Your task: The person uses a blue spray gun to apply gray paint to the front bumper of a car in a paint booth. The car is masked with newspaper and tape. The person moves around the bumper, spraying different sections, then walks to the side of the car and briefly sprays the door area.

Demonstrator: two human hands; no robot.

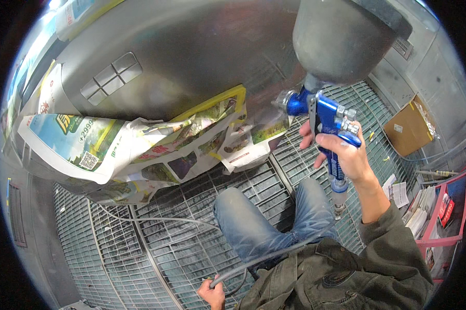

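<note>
My right hand [347,155] is wrapped around the handle of a blue spray gun [326,111], its fingers near the silver trigger. On top of the gun sits a large dark grey paint cup [341,41]. The nozzle faces left, toward a dark grey, glossy curved panel [181,62], apart from it. Low at the front, my left hand [212,293] is closed around a grey air hose [253,261] that crosses my lap. Printed masking paper [166,150] covers the panel's lower part, edged with yellow tape [212,102].
Metal floor grating [186,243] lies under my bent knees. More hose [155,219] trails over it at the left. To the right stand a cardboard box [409,126] and a pink-red framed rack [442,240] with folded papers.
</note>
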